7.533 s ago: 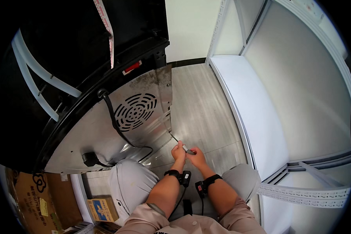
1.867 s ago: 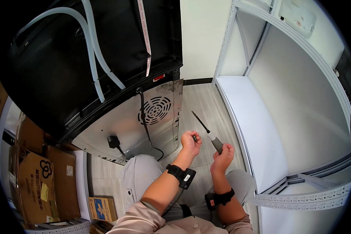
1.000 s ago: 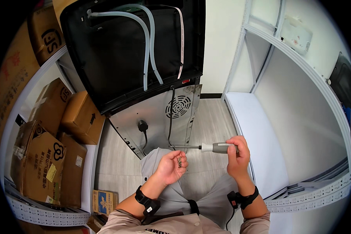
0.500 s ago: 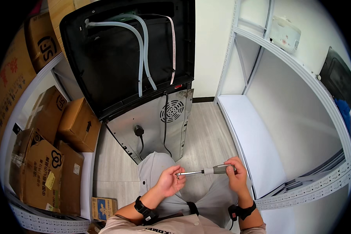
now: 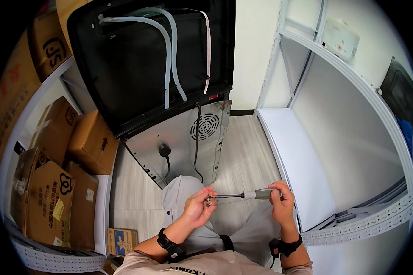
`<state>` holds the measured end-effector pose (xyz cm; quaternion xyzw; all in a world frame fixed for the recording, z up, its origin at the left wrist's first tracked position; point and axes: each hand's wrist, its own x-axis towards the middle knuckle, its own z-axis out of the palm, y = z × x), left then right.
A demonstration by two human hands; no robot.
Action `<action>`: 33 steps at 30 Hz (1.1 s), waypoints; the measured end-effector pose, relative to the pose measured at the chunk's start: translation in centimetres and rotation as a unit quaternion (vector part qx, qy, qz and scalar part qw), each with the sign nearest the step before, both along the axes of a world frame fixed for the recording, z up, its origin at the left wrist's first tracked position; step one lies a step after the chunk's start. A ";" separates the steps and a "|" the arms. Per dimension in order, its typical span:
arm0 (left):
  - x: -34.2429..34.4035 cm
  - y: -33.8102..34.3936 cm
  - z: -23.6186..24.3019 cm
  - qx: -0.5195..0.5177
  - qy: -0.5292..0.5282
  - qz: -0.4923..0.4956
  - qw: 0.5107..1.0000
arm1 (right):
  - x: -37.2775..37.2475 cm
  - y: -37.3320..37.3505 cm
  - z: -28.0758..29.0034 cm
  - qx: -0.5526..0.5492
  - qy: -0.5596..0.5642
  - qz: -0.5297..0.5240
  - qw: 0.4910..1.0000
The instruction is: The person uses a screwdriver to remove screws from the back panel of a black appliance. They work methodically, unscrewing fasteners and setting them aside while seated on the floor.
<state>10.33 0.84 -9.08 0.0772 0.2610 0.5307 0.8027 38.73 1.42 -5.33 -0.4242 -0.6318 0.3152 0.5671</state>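
Note:
Over my lap, my right hand (image 5: 282,198) grips the grey handle of a screwdriver (image 5: 231,196), its shaft pointing left. The fingers of my left hand (image 5: 200,207) are closed around small metal pieces, likely screws (image 5: 208,201), at the screwdriver's tip. Whether the tip touches them is too small to tell. Ahead of my knees stands a tall appliance with a metal back panel (image 5: 179,137) and a black upper part (image 5: 137,68). Two pale hoses (image 5: 166,59) and a thin pinkish strip (image 5: 209,50) hang over the black part.
Cardboard boxes (image 5: 94,142) fill a white shelf on my left, and a small box (image 5: 122,241) lies low beside it. To my right is a white metal rack with a low shelf (image 5: 293,160). A black power cord (image 5: 197,146) runs down the metal panel.
My right hand and the screwdriver have shifted slightly right and up. My left fingers have moved a little and more of the small metal pieces shows between them. The view has tilted slightly.

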 end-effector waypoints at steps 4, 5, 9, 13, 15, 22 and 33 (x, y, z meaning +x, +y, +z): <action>0.6 0.2 0.3 0.001 0.041 -0.001 0.999 | 0.3 0.1 0.4 0.001 0.003 0.005 1.000; 0.8 0.4 0.4 -0.004 0.050 -0.003 0.999 | 0.3 0.2 0.4 -0.001 0.003 0.002 1.000; 1.2 1.3 0.3 0.009 0.005 -0.061 0.998 | 0.5 0.4 0.8 -0.011 0.013 -0.002 1.000; 1.2 2.2 0.2 0.007 -0.044 -0.104 0.994 | 0.9 0.9 1.0 -0.014 0.032 -0.002 0.999; 1.4 2.8 0.2 -0.007 -0.058 -0.111 0.992 | 1.0 1.2 1.0 -0.021 0.044 -0.003 0.999; 1.8 4.0 -0.3 0.001 -0.120 -0.142 0.983 | 1.0 2.1 0.7 -0.026 0.044 -0.004 0.999; 2.3 5.3 0.0 -0.007 -0.098 -0.037 0.994 | 1.2 3.2 -0.9 -0.011 0.042 -0.039 0.998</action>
